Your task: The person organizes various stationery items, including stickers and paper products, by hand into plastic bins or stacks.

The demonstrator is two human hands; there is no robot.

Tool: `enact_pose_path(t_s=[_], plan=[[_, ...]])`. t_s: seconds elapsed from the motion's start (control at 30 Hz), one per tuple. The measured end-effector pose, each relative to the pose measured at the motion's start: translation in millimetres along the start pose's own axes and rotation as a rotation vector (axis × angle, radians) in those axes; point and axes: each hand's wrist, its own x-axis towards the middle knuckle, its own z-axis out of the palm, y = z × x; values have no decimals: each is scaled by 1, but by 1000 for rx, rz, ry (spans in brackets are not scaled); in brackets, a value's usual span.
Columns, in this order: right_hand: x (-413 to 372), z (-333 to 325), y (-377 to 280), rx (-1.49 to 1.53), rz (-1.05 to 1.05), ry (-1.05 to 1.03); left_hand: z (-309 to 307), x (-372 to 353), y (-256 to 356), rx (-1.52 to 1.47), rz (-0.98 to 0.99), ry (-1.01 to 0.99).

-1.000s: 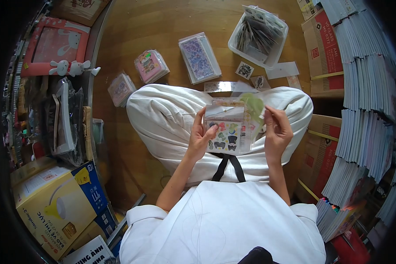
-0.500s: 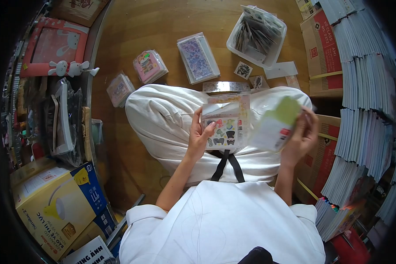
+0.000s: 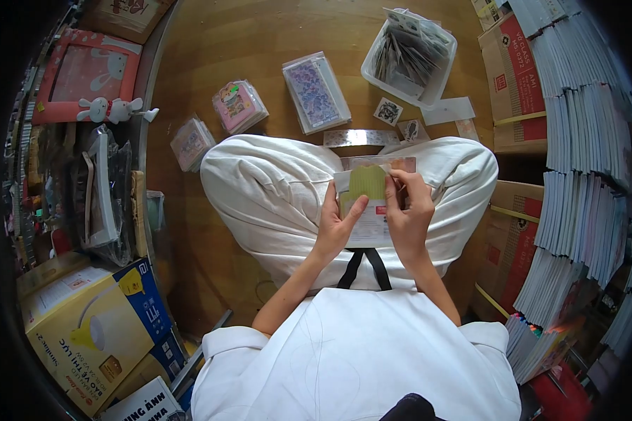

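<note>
A green-and-white packet (image 3: 367,186) with a small red label lies over my lap, on top of other packs. My left hand (image 3: 337,226) grips its left side, thumb across the front. At the packet's right edge, my right hand (image 3: 409,210) is closed in a pinch, the fingertips at its upper corner. The sticker sheet seen earlier is covered by the packet. Behind the packet's top edge, a pinkish patterned sheet (image 3: 405,164) shows on my lap.
Stacked sticker packs (image 3: 316,95), a pink pack pile (image 3: 237,109) and a smaller pile (image 3: 192,144) stand on the wooden floor. Farther right is a white plastic basket (image 3: 451,59) of packs. Cardboard boxes (image 3: 516,77) and stacked books (image 3: 576,133) line the right; a yellow lamp box (image 3: 84,330) sits left.
My right hand has brought the green-and-white packet leftward from the right side, over the sticker sheet in my left hand. Both hands now meet at the packet.
</note>
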Motion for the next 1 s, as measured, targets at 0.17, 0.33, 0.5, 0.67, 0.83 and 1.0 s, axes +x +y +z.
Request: enact_pose_path(t_s=[0.17, 0.33, 0.5, 0.67, 0.83, 1.0], plan=[[12, -11, 20, 34, 122, 176, -6, 0, 6, 77, 42, 55], [-1, -10, 46, 517, 308, -227, -10, 1, 7, 82, 67, 108], [-14, -4, 15, 497, 252, -494, -11, 2, 7, 41, 85, 138], [-13, 4, 24, 551, 277, -556, -12, 0, 11, 25, 67, 174], [-9, 0, 30, 631, 425, -611, -13, -1, 2, -108, -42, 188], [-19, 16, 38, 684, 367, -464, -22, -3, -2, -119, -207, 103]])
